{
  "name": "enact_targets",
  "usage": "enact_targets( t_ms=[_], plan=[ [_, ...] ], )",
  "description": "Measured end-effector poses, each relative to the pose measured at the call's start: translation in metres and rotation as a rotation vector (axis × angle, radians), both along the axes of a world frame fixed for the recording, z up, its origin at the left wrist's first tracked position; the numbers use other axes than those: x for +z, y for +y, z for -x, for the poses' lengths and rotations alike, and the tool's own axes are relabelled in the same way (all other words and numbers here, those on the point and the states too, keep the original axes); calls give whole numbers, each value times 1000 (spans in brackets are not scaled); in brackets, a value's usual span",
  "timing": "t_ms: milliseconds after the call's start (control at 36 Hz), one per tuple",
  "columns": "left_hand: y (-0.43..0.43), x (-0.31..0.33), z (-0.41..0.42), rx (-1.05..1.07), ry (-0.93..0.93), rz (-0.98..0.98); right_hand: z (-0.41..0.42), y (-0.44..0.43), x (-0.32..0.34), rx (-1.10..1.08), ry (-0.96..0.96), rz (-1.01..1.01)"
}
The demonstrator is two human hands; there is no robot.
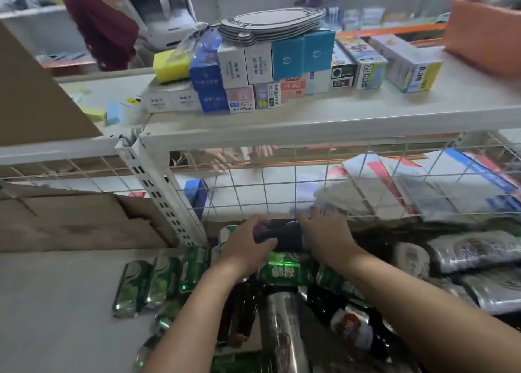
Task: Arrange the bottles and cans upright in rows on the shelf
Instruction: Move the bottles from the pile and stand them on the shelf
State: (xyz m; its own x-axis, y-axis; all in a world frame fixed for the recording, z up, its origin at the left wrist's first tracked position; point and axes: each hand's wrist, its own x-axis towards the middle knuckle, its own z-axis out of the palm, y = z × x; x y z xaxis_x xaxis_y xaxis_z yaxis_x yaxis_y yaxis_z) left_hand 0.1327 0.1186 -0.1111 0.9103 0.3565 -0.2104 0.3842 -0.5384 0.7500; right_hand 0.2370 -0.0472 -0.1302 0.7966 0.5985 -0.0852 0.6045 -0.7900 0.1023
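Head view: both hands (248,245) (327,240) hold dark can (282,236) sideways.

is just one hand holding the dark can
No, the left hand and the right hand each grip one end of the dark can, held sideways between them.

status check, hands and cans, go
Left hand and right hand both grip dark can, sideways. Green can beneath lies flat. Wire grid close behind.

glossy green metal cans (158,283), shiny silver metal can (282,324), dark glossy glass bottles (248,313), matt white painted metal shelf (310,118), white wire mesh panel (282,181), smooth printed cardboard boxes (282,70), matt brown cardboard sheet (70,220)
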Motion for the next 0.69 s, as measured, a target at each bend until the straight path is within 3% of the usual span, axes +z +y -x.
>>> enact_targets(
  t_ms=[333,694],
  plan=[
    [11,3,19,76,-41,42,0,16,-4,-10,29,128],
    [18,12,24,144,-198,224,2,-8,24,-58,183,-123]
  ],
)
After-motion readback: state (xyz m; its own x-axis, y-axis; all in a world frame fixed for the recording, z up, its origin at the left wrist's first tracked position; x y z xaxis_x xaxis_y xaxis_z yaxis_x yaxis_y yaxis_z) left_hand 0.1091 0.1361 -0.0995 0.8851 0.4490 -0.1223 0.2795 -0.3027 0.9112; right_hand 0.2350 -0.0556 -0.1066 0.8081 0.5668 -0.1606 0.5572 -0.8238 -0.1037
